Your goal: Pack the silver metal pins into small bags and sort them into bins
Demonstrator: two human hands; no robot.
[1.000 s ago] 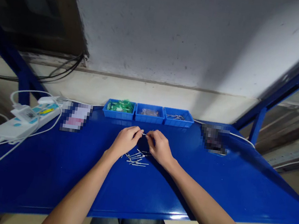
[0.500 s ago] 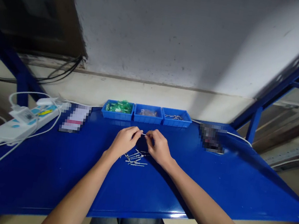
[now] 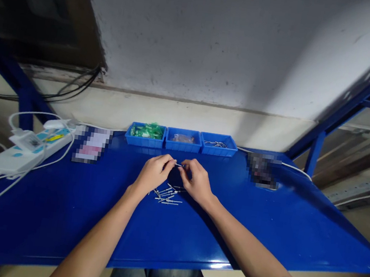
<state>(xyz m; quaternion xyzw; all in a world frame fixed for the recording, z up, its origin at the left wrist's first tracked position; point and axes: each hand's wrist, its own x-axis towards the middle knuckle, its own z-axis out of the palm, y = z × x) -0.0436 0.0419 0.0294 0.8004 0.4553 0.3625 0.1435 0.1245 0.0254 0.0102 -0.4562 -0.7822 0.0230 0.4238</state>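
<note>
Over the middle of the blue table, my left hand (image 3: 156, 171) pinches a thin silver blind rivet (image 3: 178, 165) between thumb and forefinger. My right hand (image 3: 197, 180) is closed around the rivet's other end, its thumb tip low and its forefinger above. The fingers hide both ends of this rivet. Just below the hands lies a loose pile of blind rivets (image 3: 168, 194), pointing various ways on the tabletop.
Along the back stand three blue bins: one with green plastic packaging (image 3: 145, 141), one with a clear bag (image 3: 183, 146), one with metal pieces (image 3: 217, 150). A white power strip (image 3: 28, 148) with cables lies left; blurred flat objects flank the bins.
Both hands stay in nearly the same place with the rivet between them. The right thumb and forefinger have parted slightly around its end. The pile lies as before.
</note>
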